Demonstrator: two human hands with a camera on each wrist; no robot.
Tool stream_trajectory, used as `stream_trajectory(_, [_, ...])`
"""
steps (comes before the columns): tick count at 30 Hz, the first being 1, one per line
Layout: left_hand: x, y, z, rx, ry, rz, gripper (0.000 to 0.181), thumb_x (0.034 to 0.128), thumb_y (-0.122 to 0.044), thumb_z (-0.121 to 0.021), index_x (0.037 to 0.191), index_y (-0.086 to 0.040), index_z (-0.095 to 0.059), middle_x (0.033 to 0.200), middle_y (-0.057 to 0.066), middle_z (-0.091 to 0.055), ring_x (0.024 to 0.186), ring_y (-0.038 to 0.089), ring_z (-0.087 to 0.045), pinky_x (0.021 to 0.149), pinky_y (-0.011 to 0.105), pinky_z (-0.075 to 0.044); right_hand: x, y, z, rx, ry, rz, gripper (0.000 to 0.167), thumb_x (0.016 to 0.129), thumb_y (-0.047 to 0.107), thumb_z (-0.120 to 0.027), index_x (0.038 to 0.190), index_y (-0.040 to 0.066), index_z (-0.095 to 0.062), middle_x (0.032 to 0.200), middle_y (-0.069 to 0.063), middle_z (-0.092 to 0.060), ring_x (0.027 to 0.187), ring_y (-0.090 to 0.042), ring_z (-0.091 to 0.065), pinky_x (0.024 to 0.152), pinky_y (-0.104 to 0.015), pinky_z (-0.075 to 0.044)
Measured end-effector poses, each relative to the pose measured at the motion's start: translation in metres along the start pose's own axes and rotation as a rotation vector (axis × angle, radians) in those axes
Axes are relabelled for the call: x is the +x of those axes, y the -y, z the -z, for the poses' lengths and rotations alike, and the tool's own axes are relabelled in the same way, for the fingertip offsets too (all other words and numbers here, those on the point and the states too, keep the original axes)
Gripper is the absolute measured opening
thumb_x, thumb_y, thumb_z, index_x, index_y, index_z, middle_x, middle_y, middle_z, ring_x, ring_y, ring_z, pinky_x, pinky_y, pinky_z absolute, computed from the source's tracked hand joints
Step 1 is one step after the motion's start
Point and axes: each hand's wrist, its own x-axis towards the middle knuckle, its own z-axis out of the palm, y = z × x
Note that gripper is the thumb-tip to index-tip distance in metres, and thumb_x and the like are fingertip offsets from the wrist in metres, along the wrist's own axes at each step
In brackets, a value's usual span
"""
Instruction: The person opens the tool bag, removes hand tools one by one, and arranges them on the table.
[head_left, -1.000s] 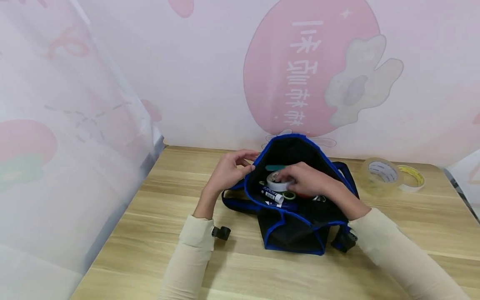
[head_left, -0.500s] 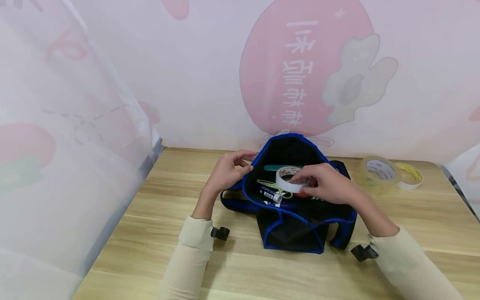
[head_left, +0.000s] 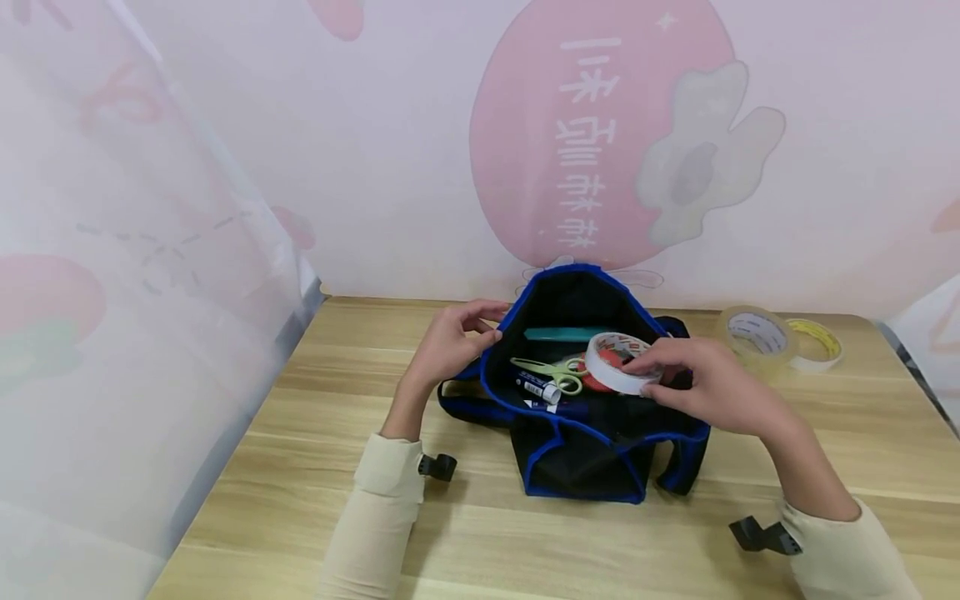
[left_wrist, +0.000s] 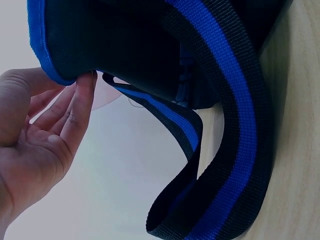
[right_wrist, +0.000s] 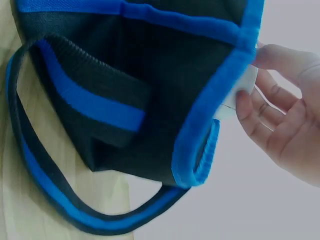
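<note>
A black tote bag with blue trim [head_left: 581,467] stands on the table with its mouth spread wide. My left hand [head_left: 448,350] pinches its left rim between thumb and fingers; the left wrist view shows this hand [left_wrist: 47,132] at the blue edging. Thumb and fingers of my right hand [head_left: 712,387] grip a roll of white tape [head_left: 617,379] at the right side of the bag's mouth. Inside the bag lie light green scissors [head_left: 570,379], a glue stick [head_left: 542,388], a red object [head_left: 600,372] partly behind the roll, and a long teal item [head_left: 558,334].
A wide roll of clear tape [head_left: 757,337] and a roll of tape with a yellow core [head_left: 817,343] are at the table's back right. Bag straps [left_wrist: 235,125] loop out at both sides. A printed cloth [head_left: 405,167] hangs behind the wooden table [head_left: 300,467].
My right hand has drawn the white tape roll up and rightward from among the bag's contents, uncovering the scissors and more of the red object. The left hand stays at the rim.
</note>
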Motion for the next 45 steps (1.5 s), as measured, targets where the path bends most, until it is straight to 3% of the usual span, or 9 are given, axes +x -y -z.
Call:
stream_trajectory(6, [-0.002, 0.002, 0.003, 0.007, -0.008, -0.006, 0.038, 0.0992, -0.004, -0.073, 0.137, -0.012, -0.073, 0.128, 0.010, -0.078, 0.098, 0.025, -0.076, 0.079, 0.032, -0.064, -0.015, -0.002, 0.009, -0.021, -0.052, -0.039, 0.039, 0.084, -0.007, -0.086, 0.115, 0.017, -0.081, 0.102, 0.009, -0.077, 0.079, 0.001, -0.062, 0.067, -0.022, -0.054])
stream_trajectory(15, [-0.003, 0.003, 0.004, 0.006, -0.012, -0.012, 0.038, 0.0990, -0.005, -0.074, 0.136, -0.013, -0.074, 0.127, 0.009, -0.078, 0.097, 0.025, -0.076, 0.078, 0.032, -0.064, -0.037, -0.015, 0.023, -0.083, -0.101, -0.088, 0.043, 0.083, -0.009, -0.085, 0.116, 0.018, -0.081, 0.105, 0.009, -0.077, 0.086, 0.003, -0.067, 0.079, -0.009, -0.053])
stream_trajectory(25, [-0.003, 0.001, 0.006, 0.003, 0.013, -0.008, 0.039, 0.0993, -0.005, -0.073, 0.138, -0.012, -0.073, 0.129, 0.010, -0.078, 0.099, 0.025, -0.077, 0.077, 0.030, -0.064, -0.063, -0.022, 0.039, -0.111, -0.167, -0.133, 0.048, 0.079, -0.013, -0.086, 0.117, 0.015, -0.082, 0.116, 0.030, -0.072, 0.097, 0.011, -0.064, 0.083, -0.005, -0.052])
stream_trajectory(36, [-0.003, 0.002, 0.007, 0.008, 0.006, 0.003, 0.038, 0.0995, -0.005, -0.073, 0.137, -0.013, -0.073, 0.129, 0.009, -0.078, 0.098, 0.024, -0.076, 0.076, 0.030, -0.064, -0.093, -0.037, 0.060, -0.194, -0.241, -0.249, 0.044, 0.079, -0.015, -0.085, 0.115, 0.011, -0.082, 0.111, 0.040, -0.061, 0.093, 0.018, -0.057, 0.080, 0.000, -0.047])
stream_trajectory(45, [-0.002, 0.003, 0.006, 0.007, 0.005, 0.004, 0.038, 0.0996, -0.005, -0.073, 0.137, -0.014, -0.074, 0.129, 0.008, -0.078, 0.099, 0.024, -0.077, 0.076, 0.030, -0.063, -0.123, -0.070, 0.070, -0.227, -0.315, -0.269, 0.037, 0.078, -0.016, -0.084, 0.112, -0.004, -0.078, 0.113, 0.050, -0.053, 0.094, 0.028, -0.053, 0.073, 0.002, -0.047])
